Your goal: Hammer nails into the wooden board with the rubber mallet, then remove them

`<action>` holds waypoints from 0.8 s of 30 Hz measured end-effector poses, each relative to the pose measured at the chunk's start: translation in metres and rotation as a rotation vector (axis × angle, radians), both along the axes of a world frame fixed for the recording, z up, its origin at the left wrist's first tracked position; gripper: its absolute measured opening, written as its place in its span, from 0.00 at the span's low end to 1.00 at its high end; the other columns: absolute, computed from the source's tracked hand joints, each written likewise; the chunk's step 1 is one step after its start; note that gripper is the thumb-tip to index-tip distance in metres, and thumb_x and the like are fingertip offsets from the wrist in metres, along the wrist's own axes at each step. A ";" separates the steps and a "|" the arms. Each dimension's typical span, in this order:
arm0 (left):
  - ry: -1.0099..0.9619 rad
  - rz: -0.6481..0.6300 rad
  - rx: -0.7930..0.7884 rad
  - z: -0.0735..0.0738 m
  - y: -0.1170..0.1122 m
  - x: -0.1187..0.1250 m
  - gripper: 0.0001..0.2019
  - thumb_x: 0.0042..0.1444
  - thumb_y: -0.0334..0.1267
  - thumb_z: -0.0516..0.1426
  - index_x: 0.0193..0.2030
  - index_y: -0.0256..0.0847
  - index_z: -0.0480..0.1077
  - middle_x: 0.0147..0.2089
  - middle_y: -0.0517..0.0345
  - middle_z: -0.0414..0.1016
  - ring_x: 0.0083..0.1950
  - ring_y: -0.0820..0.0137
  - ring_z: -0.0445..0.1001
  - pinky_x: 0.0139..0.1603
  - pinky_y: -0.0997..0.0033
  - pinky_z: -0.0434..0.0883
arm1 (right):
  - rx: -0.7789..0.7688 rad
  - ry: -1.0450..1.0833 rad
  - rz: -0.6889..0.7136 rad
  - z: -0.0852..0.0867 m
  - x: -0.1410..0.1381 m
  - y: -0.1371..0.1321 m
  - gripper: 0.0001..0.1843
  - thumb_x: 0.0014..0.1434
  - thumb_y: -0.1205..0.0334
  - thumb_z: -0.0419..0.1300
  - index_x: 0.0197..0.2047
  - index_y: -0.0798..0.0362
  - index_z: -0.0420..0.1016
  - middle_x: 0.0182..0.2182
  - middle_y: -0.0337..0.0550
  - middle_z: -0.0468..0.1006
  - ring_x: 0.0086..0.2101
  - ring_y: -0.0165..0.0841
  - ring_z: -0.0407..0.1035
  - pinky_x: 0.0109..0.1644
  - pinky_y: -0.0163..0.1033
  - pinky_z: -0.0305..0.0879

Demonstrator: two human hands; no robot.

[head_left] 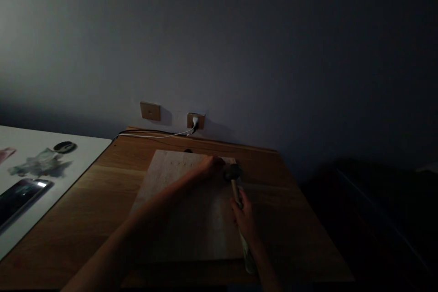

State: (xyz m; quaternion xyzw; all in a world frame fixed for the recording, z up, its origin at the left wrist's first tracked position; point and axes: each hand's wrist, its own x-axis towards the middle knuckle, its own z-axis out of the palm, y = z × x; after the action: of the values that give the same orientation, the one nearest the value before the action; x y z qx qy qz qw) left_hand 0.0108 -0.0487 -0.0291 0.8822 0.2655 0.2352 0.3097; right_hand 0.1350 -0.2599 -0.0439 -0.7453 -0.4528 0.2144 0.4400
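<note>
My right hand (244, 216) is wrapped round the wooden handle of a hammer (234, 187). Its dark, blunt head (232, 172) is over the right side of a pale wooden board (191, 219), near the far corner. Just left of the hammer head, my left hand (210, 165) rests at the far edge of the board, fingers pinched together. Whatever they hold is too dark and small to make out. A row of small dark marks (178, 163) runs along the board's far edge, left of that hand.
The board lies on a brown wooden table (290, 219) against a wall. Cables (153, 136) run along its back to a plug in a wall socket (196, 121). On a white surface (78, 159) at left lie a phone-like dark device (20, 198), crumpled plastic (41, 164) and a dark round object (65, 147).
</note>
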 end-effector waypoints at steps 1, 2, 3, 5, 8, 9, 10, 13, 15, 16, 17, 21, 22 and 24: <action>0.003 -0.007 -0.001 -0.002 0.001 0.001 0.13 0.58 0.29 0.56 0.45 0.42 0.80 0.47 0.56 0.84 0.48 0.65 0.80 0.53 0.70 0.71 | -0.007 0.027 -0.009 -0.001 0.000 0.000 0.32 0.58 0.46 0.55 0.60 0.56 0.73 0.30 0.41 0.75 0.27 0.35 0.69 0.30 0.38 0.69; 0.006 -0.009 -0.002 -0.003 0.001 0.001 0.13 0.58 0.29 0.56 0.46 0.42 0.80 0.47 0.56 0.84 0.48 0.65 0.80 0.53 0.70 0.71 | -0.014 0.056 -0.019 -0.002 0.000 0.000 0.33 0.58 0.45 0.55 0.60 0.56 0.72 0.30 0.41 0.76 0.27 0.35 0.69 0.30 0.38 0.69; 0.007 -0.006 -0.002 -0.003 0.002 0.001 0.14 0.58 0.29 0.56 0.46 0.42 0.80 0.48 0.55 0.83 0.49 0.65 0.80 0.53 0.70 0.71 | -0.021 0.078 -0.027 -0.004 0.001 0.000 0.34 0.57 0.45 0.55 0.61 0.56 0.72 0.31 0.42 0.76 0.27 0.35 0.70 0.30 0.38 0.69; 0.010 -0.001 -0.001 -0.004 0.002 0.000 0.14 0.59 0.29 0.56 0.46 0.42 0.80 0.49 0.55 0.83 0.49 0.64 0.79 0.53 0.70 0.71 | -0.030 0.093 -0.030 -0.005 0.001 -0.001 0.34 0.57 0.44 0.55 0.61 0.56 0.72 0.32 0.43 0.77 0.29 0.36 0.71 0.31 0.38 0.70; 0.029 -0.018 0.003 -0.001 0.000 0.000 0.14 0.59 0.30 0.56 0.47 0.44 0.80 0.48 0.56 0.83 0.49 0.65 0.79 0.53 0.70 0.71 | -0.029 0.090 -0.032 -0.006 0.001 -0.001 0.35 0.57 0.43 0.55 0.61 0.55 0.72 0.36 0.47 0.78 0.32 0.38 0.72 0.34 0.40 0.71; 0.037 -0.027 0.005 -0.001 -0.001 0.001 0.14 0.59 0.30 0.56 0.47 0.45 0.80 0.48 0.56 0.83 0.49 0.66 0.79 0.53 0.70 0.71 | -0.023 0.091 -0.040 -0.006 0.001 -0.001 0.35 0.56 0.43 0.56 0.61 0.55 0.72 0.37 0.48 0.78 0.33 0.39 0.73 0.35 0.41 0.71; 0.044 -0.033 0.008 0.000 -0.002 0.001 0.15 0.58 0.29 0.56 0.47 0.46 0.80 0.48 0.57 0.83 0.49 0.66 0.79 0.53 0.70 0.71 | -0.015 0.094 -0.050 -0.006 0.001 -0.001 0.35 0.55 0.43 0.56 0.61 0.55 0.72 0.38 0.48 0.79 0.34 0.39 0.73 0.36 0.41 0.71; 0.055 -0.037 0.015 0.000 -0.003 0.003 0.15 0.58 0.29 0.56 0.47 0.46 0.80 0.48 0.56 0.83 0.49 0.66 0.79 0.54 0.69 0.71 | -0.032 0.134 -0.074 -0.001 -0.002 -0.001 0.37 0.53 0.41 0.57 0.60 0.56 0.72 0.35 0.46 0.77 0.30 0.38 0.72 0.32 0.40 0.70; 0.052 -0.037 0.015 -0.001 -0.004 0.003 0.14 0.57 0.30 0.56 0.47 0.44 0.80 0.48 0.55 0.83 0.50 0.65 0.79 0.55 0.68 0.71 | -0.103 0.201 -0.071 0.004 -0.002 0.000 0.38 0.52 0.39 0.57 0.59 0.56 0.71 0.27 0.39 0.73 0.23 0.34 0.67 0.24 0.37 0.64; 0.048 -0.036 0.012 -0.001 -0.004 0.003 0.14 0.57 0.30 0.56 0.47 0.44 0.80 0.48 0.54 0.83 0.50 0.65 0.79 0.55 0.68 0.71 | -0.146 0.244 -0.070 0.008 -0.002 0.000 0.38 0.52 0.38 0.57 0.58 0.56 0.71 0.24 0.35 0.70 0.20 0.32 0.64 0.21 0.35 0.61; 0.043 -0.032 0.007 -0.001 -0.005 0.002 0.14 0.57 0.30 0.56 0.47 0.43 0.79 0.48 0.54 0.82 0.50 0.65 0.79 0.54 0.68 0.71 | -0.184 0.284 -0.073 0.012 -0.001 0.000 0.37 0.52 0.38 0.57 0.57 0.55 0.71 0.22 0.33 0.67 0.18 0.31 0.62 0.19 0.34 0.58; 0.011 0.009 -0.029 0.001 -0.006 0.001 0.19 0.57 0.29 0.56 0.56 0.43 0.74 0.48 0.54 0.82 0.49 0.66 0.79 0.51 0.70 0.72 | -0.244 0.395 -0.068 0.029 0.006 0.006 0.31 0.51 0.36 0.58 0.50 0.51 0.70 0.20 0.29 0.66 0.14 0.27 0.59 0.16 0.31 0.52; 0.005 0.015 -0.039 0.002 -0.006 0.001 0.21 0.57 0.29 0.56 0.57 0.43 0.72 0.48 0.55 0.83 0.48 0.67 0.80 0.51 0.71 0.73 | -0.234 0.409 -0.057 0.034 0.008 0.009 0.30 0.51 0.36 0.59 0.47 0.51 0.70 0.20 0.29 0.66 0.14 0.27 0.58 0.15 0.31 0.52; -0.006 0.013 -0.055 0.003 -0.007 0.002 0.21 0.56 0.29 0.57 0.58 0.42 0.71 0.46 0.56 0.83 0.48 0.67 0.80 0.50 0.71 0.73 | -0.188 0.410 -0.047 0.041 0.010 0.014 0.27 0.50 0.35 0.59 0.41 0.49 0.68 0.20 0.28 0.65 0.14 0.26 0.57 0.15 0.31 0.52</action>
State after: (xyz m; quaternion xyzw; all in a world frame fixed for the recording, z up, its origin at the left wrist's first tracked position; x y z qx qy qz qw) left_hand 0.0124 -0.0559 -0.0260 0.8709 0.2766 0.2325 0.3331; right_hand 0.1450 -0.2455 -0.0029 -0.7343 -0.3144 0.3924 0.4561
